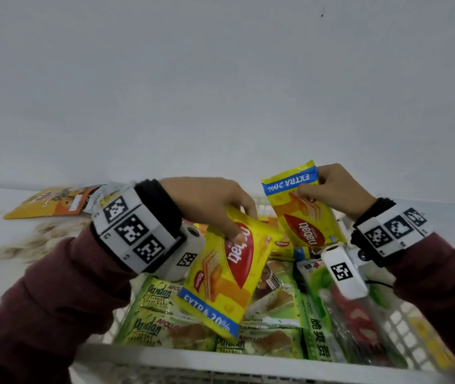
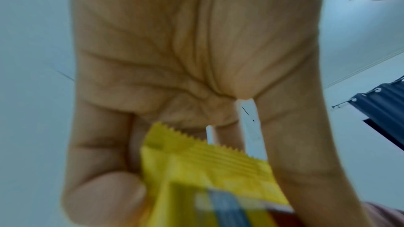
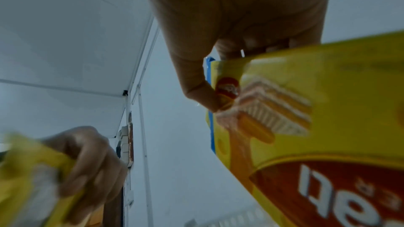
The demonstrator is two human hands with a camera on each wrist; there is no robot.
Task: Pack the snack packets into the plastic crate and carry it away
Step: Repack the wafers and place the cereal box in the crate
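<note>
My left hand (image 1: 220, 209) pinches the top edge of a yellow wafer packet (image 1: 229, 275) that hangs over the white plastic crate (image 1: 193, 358). In the left wrist view the same yellow wafer packet (image 2: 207, 175) sits between thumb and fingers of my left hand (image 2: 174, 75). My right hand (image 1: 331, 189) holds a second yellow wafer packet (image 1: 303, 212) by its blue-banded end, above the crate's far side. The right wrist view shows this second packet (image 3: 306, 127) gripped by my right hand (image 3: 229, 31). Green pandan cake packets (image 1: 159, 309) and other snacks lie inside the crate.
An orange-yellow snack pouch (image 1: 54, 202) lies flat on the white table (image 1: 4, 278) at the far left, beside a pale grainy pattern on the table. A plain white wall (image 1: 220, 79) rises right behind the table. A green and red packet (image 1: 345, 314) fills the crate's right side.
</note>
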